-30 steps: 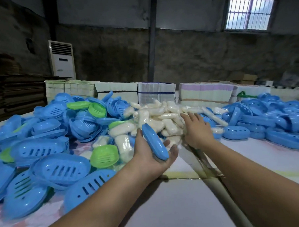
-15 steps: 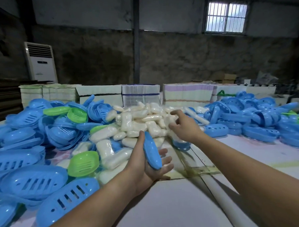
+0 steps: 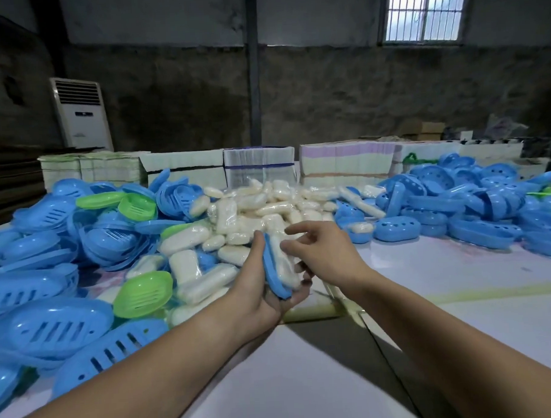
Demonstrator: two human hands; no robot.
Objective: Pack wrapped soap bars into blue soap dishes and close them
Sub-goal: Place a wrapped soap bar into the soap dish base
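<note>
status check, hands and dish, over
Left hand grips blue dish, wrapped soap bar in it. Right hand open beside it. Dish not closed.

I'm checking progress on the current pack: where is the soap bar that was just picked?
In the head view, the wrapped soap bar lies in the blue dish half gripped by the left hand, centre frame, just before the soap pile, the right hand beside it.

A white standing air conditioner (image 3: 81, 113) stands by the dark back wall. To its right rises a dark pillar (image 3: 253, 67), and farther right is a barred window (image 3: 424, 11). Below the air conditioner, stacked white cartons (image 3: 184, 164) line the table's (image 3: 307, 381) far edge.
</note>
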